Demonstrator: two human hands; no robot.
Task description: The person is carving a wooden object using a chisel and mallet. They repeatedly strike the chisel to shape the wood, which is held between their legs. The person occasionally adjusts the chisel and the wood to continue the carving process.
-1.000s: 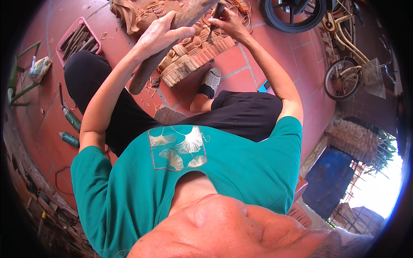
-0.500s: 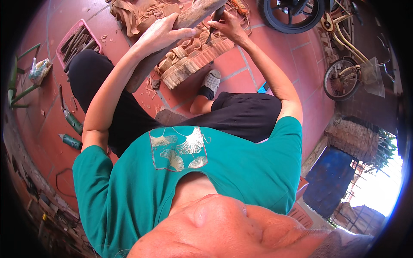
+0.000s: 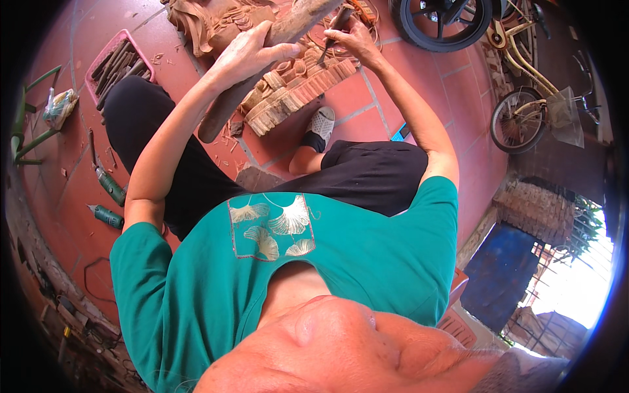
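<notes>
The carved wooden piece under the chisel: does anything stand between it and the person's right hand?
Only the chisel, held in the right hand, its blade pointing down at the carved wooden piece; no other obstacle is visible. The wooden club in the left hand crosses the view left of the blade, not between them.

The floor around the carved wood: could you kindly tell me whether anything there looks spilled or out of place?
Pale wood shavings lie scattered on the red tiles left of the carved wood, with more beside the pink basket: untidy, being loose rather than gathered.
</notes>
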